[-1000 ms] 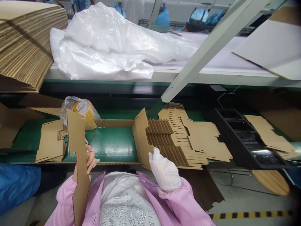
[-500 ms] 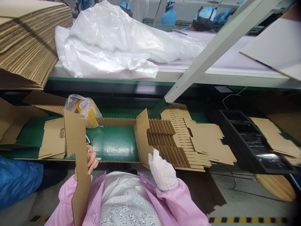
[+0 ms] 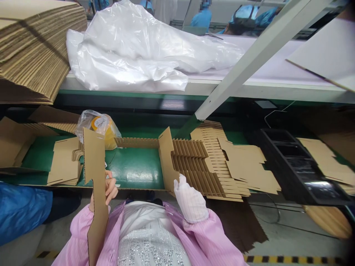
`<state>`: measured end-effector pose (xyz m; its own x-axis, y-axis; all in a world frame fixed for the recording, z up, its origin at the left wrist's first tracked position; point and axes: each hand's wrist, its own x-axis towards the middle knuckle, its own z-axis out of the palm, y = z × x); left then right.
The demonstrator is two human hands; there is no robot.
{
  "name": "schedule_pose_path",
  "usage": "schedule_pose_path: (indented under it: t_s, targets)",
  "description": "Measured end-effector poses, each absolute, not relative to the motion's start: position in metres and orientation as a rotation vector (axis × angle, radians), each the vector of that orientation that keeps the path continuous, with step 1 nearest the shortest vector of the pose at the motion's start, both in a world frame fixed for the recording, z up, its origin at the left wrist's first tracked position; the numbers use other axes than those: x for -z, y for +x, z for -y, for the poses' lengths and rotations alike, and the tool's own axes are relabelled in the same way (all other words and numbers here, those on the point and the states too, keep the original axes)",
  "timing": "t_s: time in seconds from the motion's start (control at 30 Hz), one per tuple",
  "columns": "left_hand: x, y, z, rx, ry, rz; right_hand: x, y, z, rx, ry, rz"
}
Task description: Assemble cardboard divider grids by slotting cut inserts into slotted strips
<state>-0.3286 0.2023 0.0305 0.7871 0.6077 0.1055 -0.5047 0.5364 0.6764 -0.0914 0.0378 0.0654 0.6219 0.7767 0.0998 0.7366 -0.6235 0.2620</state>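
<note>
A notched cardboard panel (image 3: 98, 188) is held upright in front of the body on the left, at the near edge of the green work surface (image 3: 135, 166), its lower end reaching down past that edge. It can be judged light and fairly stiff, with little tendency to slip, though its narrow parts beside the notches would probably be creased by a hard squeeze; hold is best taken at the broad middle, away from the slits. It is grasped there by the bare left hand (image 3: 111, 187), whose fingers are curled on the panel's right-hand side, the thumb being hidden. The left forearm, in a pink sleeve, is raised from below with the elbow bent. At the centre right, the gloved right hand (image 3: 190, 199) is set against the near end of a standing cardboard wall (image 3: 168, 157); whether the wall is pinched or only touched cannot be told. The right forearm is angled inward from the lower right. Beyond that wall, interlocked dividers (image 3: 191, 159) are stood in rows, with flat cardboard sheets (image 3: 241, 159) fanned out beside them. On the left, a small cardboard stack (image 3: 62, 162) is laid flat, and a plastic bag (image 3: 111, 135) is placed behind the panel.
</note>
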Motion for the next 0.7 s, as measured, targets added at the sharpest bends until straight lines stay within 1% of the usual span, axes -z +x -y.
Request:
schedule_pose_path:
  t_s: [0.43,0.5,0.7]
  targets:
    - [-0.032,-0.328,-0.198,-0.685,0.753,-0.218,-0.052,-0.086,-0.052,-0.012,2.659,-1.246]
    - [-0.033,-0.328,-0.197,-0.686,0.749,-0.236,-0.050,-0.086,-0.053,-0.045,2.663,-1.246]
    - [-0.032,-0.332,-0.204,-0.628,0.746,-0.215,-0.051,-0.089,-0.048,-0.285,2.706,-1.214]
